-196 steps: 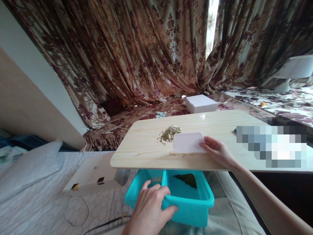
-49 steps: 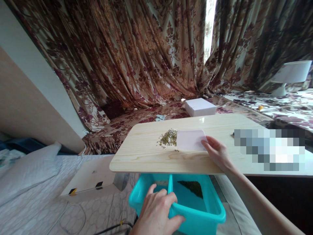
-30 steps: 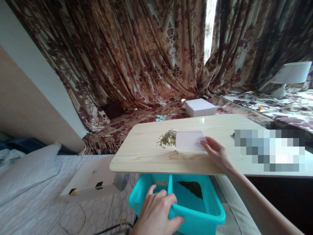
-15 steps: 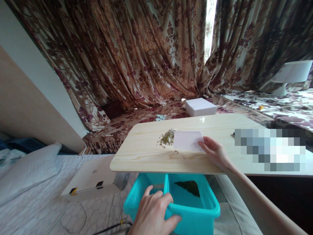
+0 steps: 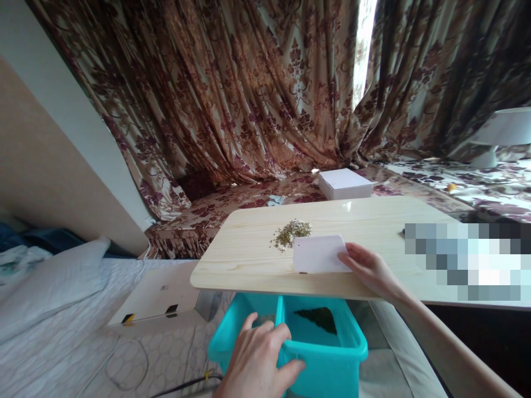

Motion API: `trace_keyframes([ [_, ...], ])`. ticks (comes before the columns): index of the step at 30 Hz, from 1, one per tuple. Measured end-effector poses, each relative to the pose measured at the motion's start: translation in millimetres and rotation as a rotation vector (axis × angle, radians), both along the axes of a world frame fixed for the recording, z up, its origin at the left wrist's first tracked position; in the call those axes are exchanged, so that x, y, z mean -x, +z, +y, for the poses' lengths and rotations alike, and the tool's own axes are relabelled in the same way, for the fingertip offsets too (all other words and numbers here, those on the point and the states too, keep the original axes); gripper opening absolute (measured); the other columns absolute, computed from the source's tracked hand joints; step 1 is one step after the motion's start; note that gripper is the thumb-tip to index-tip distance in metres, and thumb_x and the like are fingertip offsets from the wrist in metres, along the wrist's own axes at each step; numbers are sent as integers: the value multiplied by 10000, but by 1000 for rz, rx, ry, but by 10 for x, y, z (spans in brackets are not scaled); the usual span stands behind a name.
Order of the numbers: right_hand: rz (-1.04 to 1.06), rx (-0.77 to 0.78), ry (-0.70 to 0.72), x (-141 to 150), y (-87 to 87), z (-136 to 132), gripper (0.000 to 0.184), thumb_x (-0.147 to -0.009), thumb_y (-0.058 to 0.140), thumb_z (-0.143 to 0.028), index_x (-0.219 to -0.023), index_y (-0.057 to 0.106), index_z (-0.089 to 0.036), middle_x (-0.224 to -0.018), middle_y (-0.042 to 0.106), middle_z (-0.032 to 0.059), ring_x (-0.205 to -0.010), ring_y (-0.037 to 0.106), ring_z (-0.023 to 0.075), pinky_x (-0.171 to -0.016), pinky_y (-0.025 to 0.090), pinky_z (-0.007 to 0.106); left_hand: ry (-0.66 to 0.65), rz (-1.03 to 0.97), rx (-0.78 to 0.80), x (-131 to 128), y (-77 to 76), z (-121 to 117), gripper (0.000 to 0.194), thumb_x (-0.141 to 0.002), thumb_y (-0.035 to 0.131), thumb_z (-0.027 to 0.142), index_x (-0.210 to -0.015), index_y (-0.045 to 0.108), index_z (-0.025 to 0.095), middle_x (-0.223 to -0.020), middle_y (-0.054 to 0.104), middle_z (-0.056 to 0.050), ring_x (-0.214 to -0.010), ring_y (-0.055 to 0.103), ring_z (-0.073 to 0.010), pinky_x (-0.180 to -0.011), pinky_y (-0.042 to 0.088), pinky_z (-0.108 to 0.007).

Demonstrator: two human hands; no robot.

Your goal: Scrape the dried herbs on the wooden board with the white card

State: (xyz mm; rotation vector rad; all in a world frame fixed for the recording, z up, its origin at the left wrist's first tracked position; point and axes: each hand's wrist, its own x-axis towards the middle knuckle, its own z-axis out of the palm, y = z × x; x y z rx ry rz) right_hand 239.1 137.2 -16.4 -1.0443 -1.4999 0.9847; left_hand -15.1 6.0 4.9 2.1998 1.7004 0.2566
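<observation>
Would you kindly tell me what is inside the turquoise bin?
The right compartment holds a dark green heap; the left compartment shows pale bits, but the left hand and tabletop hide parts.

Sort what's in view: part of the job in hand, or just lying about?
Apparently in use:
right hand, holding white card
left hand, on divided teal bin
green-and-white pile
wooden tabletop

Apparently just lying about:
lamp
white box behind tabletop
pillow
pale blue cloth
</observation>
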Motion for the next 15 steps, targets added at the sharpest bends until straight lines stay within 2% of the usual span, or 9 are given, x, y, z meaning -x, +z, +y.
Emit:
trace_keyframes([
  [7, -24, 111, 55, -102, 133, -249, 388, -656, 696, -509, -845, 697, -170, -778, 719, 61, -691, 642, 209, -580, 533, 275, -7, -5, -2, -4, -20, -4, 150, -762, 651, 338, -863, 615, 231, -895, 633, -8, -976, 560, -234, -1042, 258, -466],
  [9, 15, 73, -52, -198, 182, -230, 363, -622, 723, -499, -807, 704, -188, -787, 725, 64, -700, 651, 219, -597, 542, 285, -28, -7, -17, -45, -29, 3, 164, -759, 652, 342, -877, 616, 233, -891, 629, -7, -962, 563, -227, -1057, 233, -477],
  [13, 116, -56, -404, -392, 177, -49, 218, -639, 720, -407, -780, 686, -244, -795, 728, 38, -695, 664, 213, -609, 547, 296, -112, 16, 12, -157, -8, 32, 173, -749, 663, 351, -876, 624, 241, -848, 607, 3, -925, 574, -210, -1067, 225, -473],
  [15, 121, -84, -467, -436, 135, 53, 150, -662, 694, -350, -779, 670, -259, -771, 725, 28, -689, 669, 210, -628, 548, 308, -149, 30, 51, -192, 3, 55, 187, -723, 693, 351, -862, 627, 244, -832, 604, 12, -914, 581, -206, -1069, 230, -462],
])
